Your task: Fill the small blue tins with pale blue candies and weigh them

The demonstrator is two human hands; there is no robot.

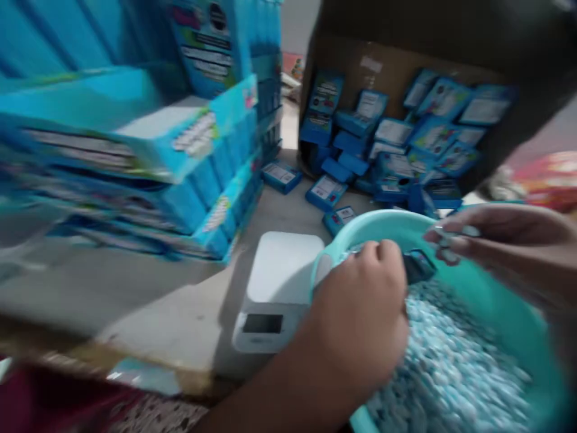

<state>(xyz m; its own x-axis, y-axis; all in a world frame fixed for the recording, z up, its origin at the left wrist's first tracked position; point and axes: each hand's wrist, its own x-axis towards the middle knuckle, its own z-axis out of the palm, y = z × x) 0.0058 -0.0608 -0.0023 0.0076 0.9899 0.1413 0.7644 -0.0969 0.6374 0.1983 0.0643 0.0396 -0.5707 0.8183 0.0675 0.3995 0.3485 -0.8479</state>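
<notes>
A turquoise plastic tub (496,307) at the lower right is filled with many small pale blue and white pellets (451,367). My left hand (365,313) reaches over the tub's near rim, fingers curled around a small dark blue box (419,266). My right hand (496,240) comes in from the right above the tub, its fingertips pinched on several small pale pieces next to that box. The picture is blurred by motion.
A small white digital scale (277,288) stands on the grey tabletop left of the tub. Stacked blue cartons (135,162) fill the left side. Behind, an open cardboard box (396,66) on its side spills several small blue boxes (396,144).
</notes>
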